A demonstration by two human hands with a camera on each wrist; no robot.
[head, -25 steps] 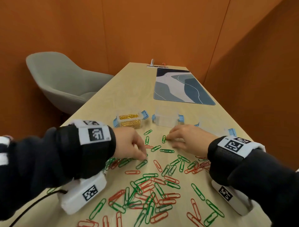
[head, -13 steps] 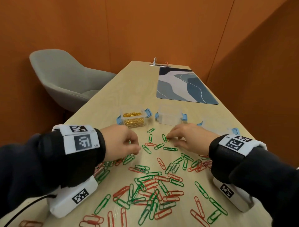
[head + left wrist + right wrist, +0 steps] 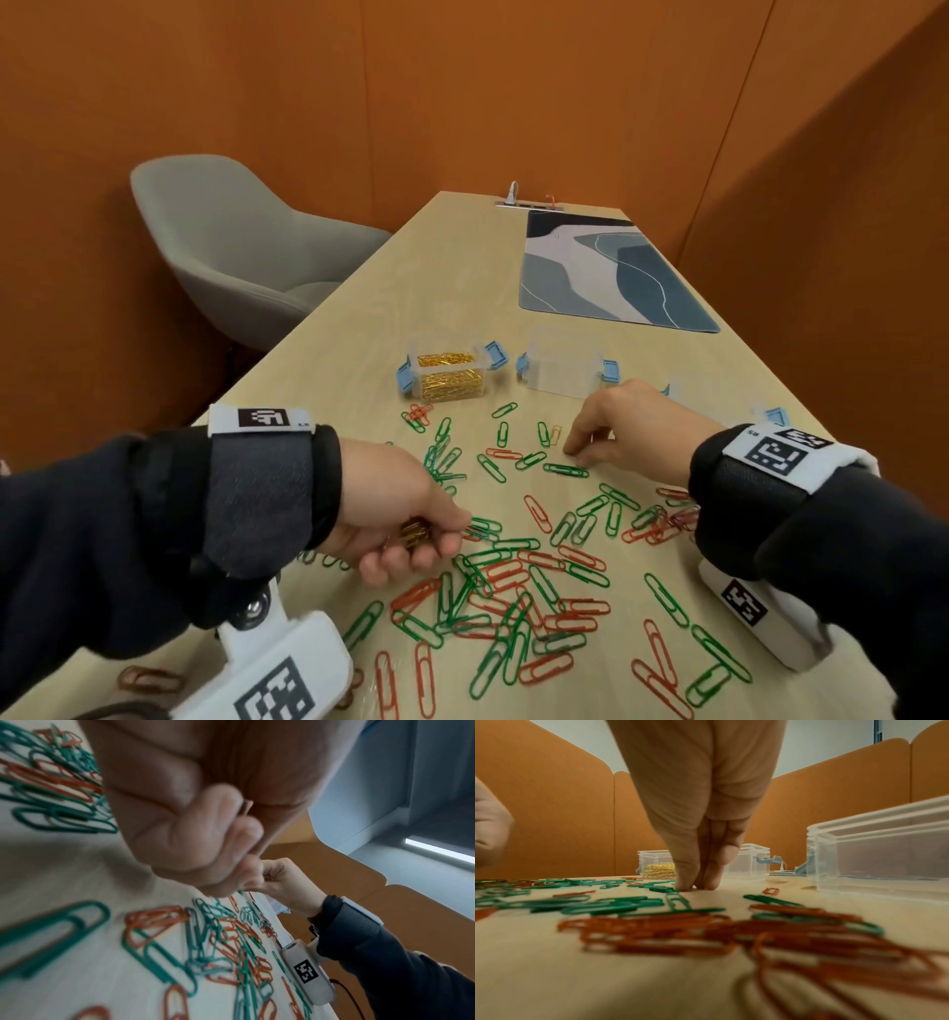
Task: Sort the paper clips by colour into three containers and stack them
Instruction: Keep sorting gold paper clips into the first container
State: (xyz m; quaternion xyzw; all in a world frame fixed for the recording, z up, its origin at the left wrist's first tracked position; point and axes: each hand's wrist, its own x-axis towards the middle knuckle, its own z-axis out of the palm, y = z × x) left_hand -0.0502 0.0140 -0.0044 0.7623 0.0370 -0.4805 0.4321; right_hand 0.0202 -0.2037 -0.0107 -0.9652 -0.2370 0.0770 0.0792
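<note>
Green clips [image 3: 666, 598], red clips [image 3: 537, 513], gold clips [image 3: 452, 385], orange walls [image 3: 462, 103].

Green clips [image 3: 565, 469] and red clips [image 3: 539, 559] scattered flat, mixed, across lower centre. Three clear boxes in mid-frame row: left box [image 3: 452, 377] holds gold clips [image 3: 445, 360], middle box [image 3: 565, 366] and right box [image 3: 885, 850] look empty.

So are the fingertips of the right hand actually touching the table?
Touching. The right wrist view shows the right hand's fingertips pressed onto the table, no gap beneath.

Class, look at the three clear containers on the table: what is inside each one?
The left container holds gold paper clips. The middle container looks empty. The right container shows nothing clearly; the right hand partly covers it.
</note>
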